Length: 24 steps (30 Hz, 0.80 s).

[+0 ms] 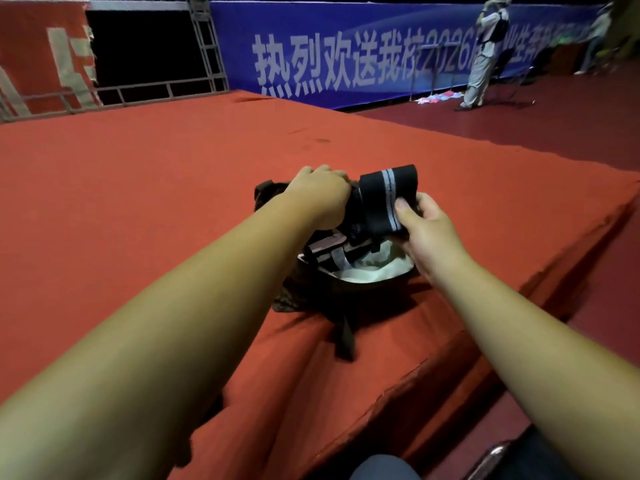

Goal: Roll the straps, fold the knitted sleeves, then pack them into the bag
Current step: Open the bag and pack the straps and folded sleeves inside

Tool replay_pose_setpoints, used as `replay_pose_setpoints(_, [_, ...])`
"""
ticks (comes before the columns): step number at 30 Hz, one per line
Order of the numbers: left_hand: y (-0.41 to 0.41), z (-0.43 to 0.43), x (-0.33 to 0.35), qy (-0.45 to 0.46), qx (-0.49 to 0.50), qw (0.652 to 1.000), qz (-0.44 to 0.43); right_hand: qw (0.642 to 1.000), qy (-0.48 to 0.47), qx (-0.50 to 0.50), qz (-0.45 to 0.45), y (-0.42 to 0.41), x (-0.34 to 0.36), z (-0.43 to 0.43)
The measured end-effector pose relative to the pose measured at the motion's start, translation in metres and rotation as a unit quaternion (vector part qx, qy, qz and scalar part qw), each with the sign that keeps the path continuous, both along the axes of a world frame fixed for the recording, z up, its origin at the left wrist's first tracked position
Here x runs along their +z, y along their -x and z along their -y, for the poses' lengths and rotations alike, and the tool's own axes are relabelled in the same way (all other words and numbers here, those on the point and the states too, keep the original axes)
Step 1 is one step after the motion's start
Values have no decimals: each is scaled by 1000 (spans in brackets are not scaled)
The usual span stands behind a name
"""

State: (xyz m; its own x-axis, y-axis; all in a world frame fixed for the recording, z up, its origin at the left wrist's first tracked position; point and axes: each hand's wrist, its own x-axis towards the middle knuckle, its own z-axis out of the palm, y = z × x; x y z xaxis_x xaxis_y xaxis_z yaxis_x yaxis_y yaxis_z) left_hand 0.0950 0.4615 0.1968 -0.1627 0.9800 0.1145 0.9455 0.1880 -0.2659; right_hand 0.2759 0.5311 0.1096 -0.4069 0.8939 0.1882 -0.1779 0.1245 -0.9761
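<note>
Head view: left hand [320, 192] grips far rim of bag [294, 292], fingers curled, apparently pulling mouth wide for loading. Right hand [427, 230] pinches folded black striped band [381, 202], thumb on top, just above opening. Judged ready to drop in; strap or sleeve, cannot tell. Bag sits near edge of red-carpeted platform [173, 188]. Blue banner [346, 64] behind; person [485, 53] stands far right on darker floor.

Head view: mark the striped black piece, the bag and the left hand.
striped black piece [374, 206], head view, on its dark face left of the stripe.
bag [292, 299], head view, on its patterned outer wall.
left hand [322, 192], head view, on the back of the hand.
</note>
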Motion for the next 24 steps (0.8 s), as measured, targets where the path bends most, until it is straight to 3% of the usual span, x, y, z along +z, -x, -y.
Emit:
replay_pose_setpoints(5, [7,-21,33,-66,10,985,162,974,-128,-33,183,20,16,-21])
replay_pose_setpoints(10, [15,-27,36,-84,23,975,207,919,-214,-51,328,58,21,-41])
replay_pose_setpoints(15, [23,-29,29,-88,16,969,230,850,-215,-71,475,78,21,-60])
replay_pose_setpoints(19, [21,-18,28,-77,5,967,242,828,-221,-114,502,79,15,-56])
replay_pose_setpoints(24, [24,2,31,-99,4,968,231,864,-191,-123,449,70,14,-29])
